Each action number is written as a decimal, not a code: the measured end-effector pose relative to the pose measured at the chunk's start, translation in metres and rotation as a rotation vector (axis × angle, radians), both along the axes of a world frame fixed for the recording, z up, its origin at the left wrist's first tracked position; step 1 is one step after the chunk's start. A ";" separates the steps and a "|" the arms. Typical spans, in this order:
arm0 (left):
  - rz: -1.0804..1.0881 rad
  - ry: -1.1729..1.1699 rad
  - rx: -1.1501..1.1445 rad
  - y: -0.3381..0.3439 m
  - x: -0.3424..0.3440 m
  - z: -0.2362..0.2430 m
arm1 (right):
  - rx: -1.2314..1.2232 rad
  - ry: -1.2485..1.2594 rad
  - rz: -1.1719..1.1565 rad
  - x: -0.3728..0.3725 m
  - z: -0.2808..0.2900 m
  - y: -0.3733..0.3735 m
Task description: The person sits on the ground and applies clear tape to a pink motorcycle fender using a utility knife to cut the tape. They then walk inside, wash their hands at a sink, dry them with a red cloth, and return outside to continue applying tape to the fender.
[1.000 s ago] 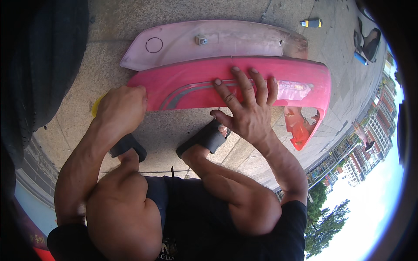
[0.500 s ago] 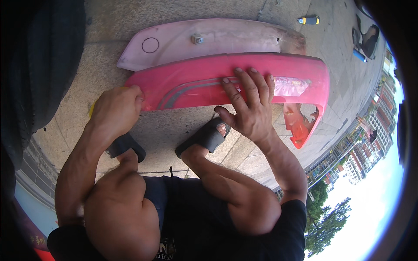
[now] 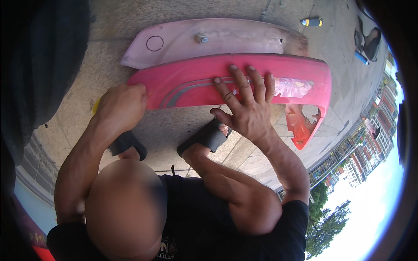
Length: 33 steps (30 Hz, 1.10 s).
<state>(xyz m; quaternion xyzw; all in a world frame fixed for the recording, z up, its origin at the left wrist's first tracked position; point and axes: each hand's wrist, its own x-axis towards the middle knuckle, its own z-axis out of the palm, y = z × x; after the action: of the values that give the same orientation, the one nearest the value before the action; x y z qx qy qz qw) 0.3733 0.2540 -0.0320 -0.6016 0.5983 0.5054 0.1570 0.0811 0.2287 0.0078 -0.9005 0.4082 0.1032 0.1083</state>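
Observation:
A pink curved plastic panel (image 3: 191, 71), with a grey stripe and a torn silvery sticker, lies across the paving in front of me. My right hand (image 3: 250, 102) rests flat on its middle, fingers spread over the stripe beside the sticker. At the panel's left end my left hand (image 3: 124, 104) is closed in a fist. A bit of a yellow object (image 3: 96, 105) sticks out behind that fist; the rest of it is hidden by the hand. Beyond the pink panel lies a paler, faded pink panel (image 3: 183, 41) with a metal fitting and a drawn circle.
A yellow-and-black handled tool (image 3: 311, 21) lies on the paving at the far right. Farther right are a dark object (image 3: 371, 41) and a blue item (image 3: 361, 57). A dark tyre-like shape (image 3: 48, 65) stands at the left. My sandalled feet (image 3: 204, 137) are below the panel.
My right hand's fingers have slid slightly left along the panel. My left fist stays at the panel's left end. The view has shifted a little.

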 end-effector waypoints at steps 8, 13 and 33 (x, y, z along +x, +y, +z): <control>-0.040 -0.009 0.038 -0.005 -0.001 0.003 | 0.026 0.022 0.030 0.006 -0.004 0.001; -0.040 0.007 0.063 -0.007 -0.001 0.003 | 0.053 0.028 0.051 0.009 -0.005 0.001; -0.044 0.036 0.120 -0.010 0.004 -0.010 | 0.089 0.014 0.130 0.023 -0.012 0.002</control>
<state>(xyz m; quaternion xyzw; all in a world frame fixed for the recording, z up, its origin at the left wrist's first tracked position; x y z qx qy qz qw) 0.3770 0.2444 -0.0417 -0.5687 0.5828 0.5473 0.1932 0.1042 0.2311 -0.0042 -0.9187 0.3446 0.1345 0.1384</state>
